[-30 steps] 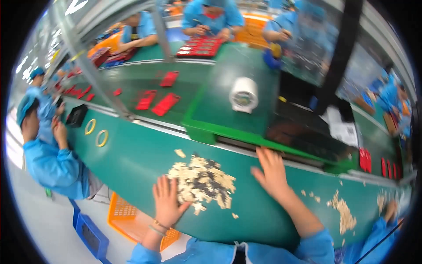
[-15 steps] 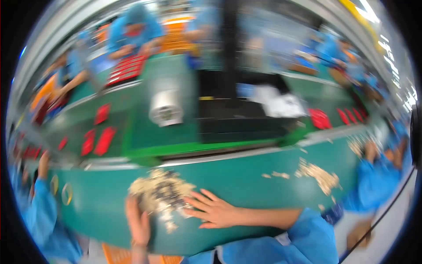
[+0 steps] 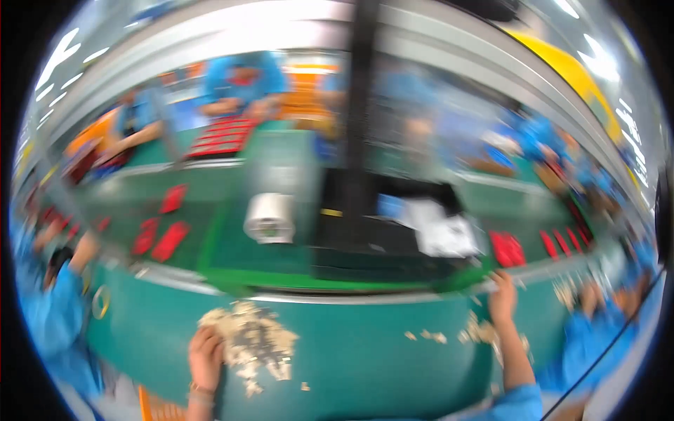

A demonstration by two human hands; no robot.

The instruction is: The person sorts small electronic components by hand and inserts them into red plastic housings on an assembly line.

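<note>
My left hand (image 3: 206, 358) rests at the left edge of a heap of small flat cream-coloured pieces (image 3: 242, 330), its fingers bent and drawn together. Whatever lies under those fingertips is hidden. Greyish pieces show in the middle of the heap, and a few stray ones lie at its near side. Far to the right, my right hand (image 3: 503, 298) is raised near the far edge of the green table (image 3: 365, 351), beside a smaller scatter of cream pieces (image 3: 477, 331). Motion blurs its fingers, and I cannot make out anything in them.
Beyond the table edge is a green conveyor with red pieces (image 3: 507, 249), a white roll (image 3: 270, 219) and a black tray (image 3: 393, 263) holding white sheets. A dark post (image 3: 361, 91) rises there. Co-workers in blue sit at left, right and opposite. A yellow ring (image 3: 101, 302) lies at left.
My right hand has left the heap's right side and swung far right toward the table's far edge. My left hand stays at the heap, its fingers more bent. The view has tilted up.
</note>
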